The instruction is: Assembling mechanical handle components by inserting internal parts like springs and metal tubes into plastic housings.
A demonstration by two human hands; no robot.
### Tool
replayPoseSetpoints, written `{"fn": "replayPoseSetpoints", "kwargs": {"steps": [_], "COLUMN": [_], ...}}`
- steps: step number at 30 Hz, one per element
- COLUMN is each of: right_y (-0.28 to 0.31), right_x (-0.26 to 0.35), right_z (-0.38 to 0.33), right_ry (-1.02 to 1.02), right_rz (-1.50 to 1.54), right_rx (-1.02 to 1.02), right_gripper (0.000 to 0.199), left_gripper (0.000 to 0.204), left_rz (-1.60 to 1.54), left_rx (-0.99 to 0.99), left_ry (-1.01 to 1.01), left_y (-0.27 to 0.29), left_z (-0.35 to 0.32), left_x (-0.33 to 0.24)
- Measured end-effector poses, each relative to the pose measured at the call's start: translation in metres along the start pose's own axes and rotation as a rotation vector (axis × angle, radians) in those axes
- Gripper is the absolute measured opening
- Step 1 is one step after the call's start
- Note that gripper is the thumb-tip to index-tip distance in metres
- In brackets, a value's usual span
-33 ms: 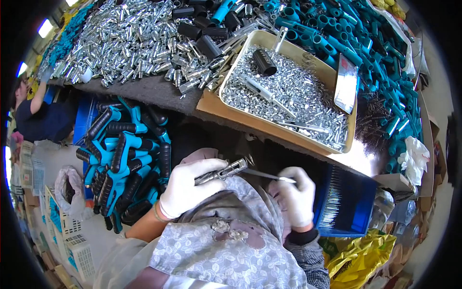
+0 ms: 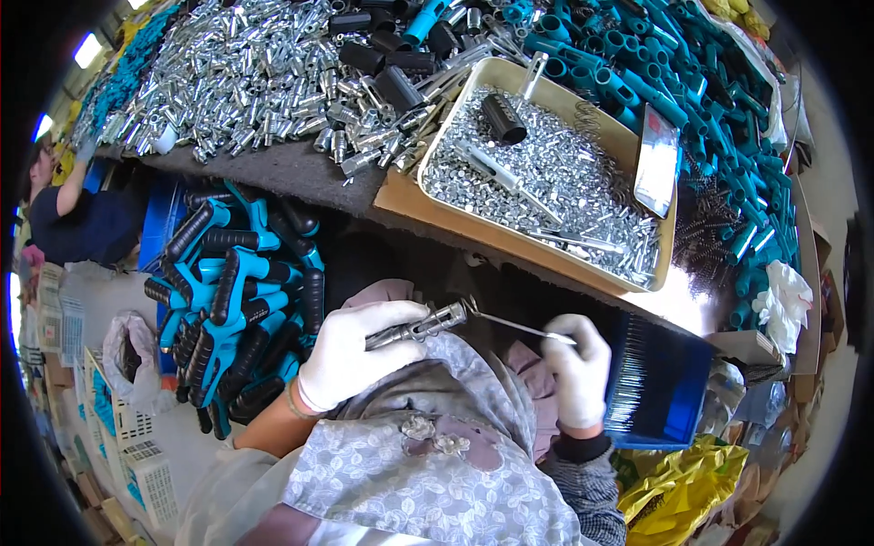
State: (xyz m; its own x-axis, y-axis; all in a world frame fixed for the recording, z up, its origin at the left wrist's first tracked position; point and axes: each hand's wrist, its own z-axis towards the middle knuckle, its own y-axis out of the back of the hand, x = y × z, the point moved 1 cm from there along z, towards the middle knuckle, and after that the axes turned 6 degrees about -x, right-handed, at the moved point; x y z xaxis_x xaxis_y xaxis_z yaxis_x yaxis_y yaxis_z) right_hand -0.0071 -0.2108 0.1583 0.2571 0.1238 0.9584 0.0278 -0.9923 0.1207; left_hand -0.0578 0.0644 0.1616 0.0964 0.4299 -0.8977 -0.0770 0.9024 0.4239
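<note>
My left hand, in a white glove, is closed around a silver metal cylinder with slots, its open end pointing right. In my right hand, also gloved in white, a thin metal rod is pinched between thumb and fingers. The rod's far tip reaches close to the mouth of the cylinder, where a small dark wire loop shows; whether they touch I cannot tell. Both hands are above my patterned grey apron.
A tray of small metal parts stands on the bench ahead, beside silver fittings and teal tubes. Teal-and-black handles fill a crate at left. A blue bin of thin rods sits right, near a yellow bag. Another person works far left.
My right hand has moved a little to the right with the rod, drawing its tip away from the cylinder. My left hand stays almost in place.
</note>
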Motion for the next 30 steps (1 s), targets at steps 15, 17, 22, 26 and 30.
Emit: {"fn": "replayPoseSetpoints", "kwargs": {"steps": [15,17,22,26,30], "right_y": [0.013,0.008,-0.020,-0.026,-0.033], "right_x": [0.034,0.035,0.021,0.011,0.006], "right_z": [0.005,0.004,-0.006,-0.010,-0.015], "right_ry": [0.113,0.115,0.228,0.403,0.590], "right_rz": [-0.199,-0.237,-0.287,-0.299,-0.367], "right_rx": [0.262,0.309,0.484,0.469,0.431], "right_gripper": [0.015,0.015,0.019,0.022,0.027], "left_gripper": [0.030,0.030,0.032,0.031,0.034], "left_rz": [0.155,0.133,0.083,0.003,-0.074], "left_rx": [0.121,0.127,0.132,0.101,0.190], "left_ry": [-0.252,-0.247,-0.289,-0.290,-0.236], "left_y": [0.008,0.007,-0.008,-0.010,-0.010], "left_z": [-0.005,-0.006,-0.005,-0.008,-0.013], "left_x": [-0.006,-0.007,-0.006,0.001,0.006]}}
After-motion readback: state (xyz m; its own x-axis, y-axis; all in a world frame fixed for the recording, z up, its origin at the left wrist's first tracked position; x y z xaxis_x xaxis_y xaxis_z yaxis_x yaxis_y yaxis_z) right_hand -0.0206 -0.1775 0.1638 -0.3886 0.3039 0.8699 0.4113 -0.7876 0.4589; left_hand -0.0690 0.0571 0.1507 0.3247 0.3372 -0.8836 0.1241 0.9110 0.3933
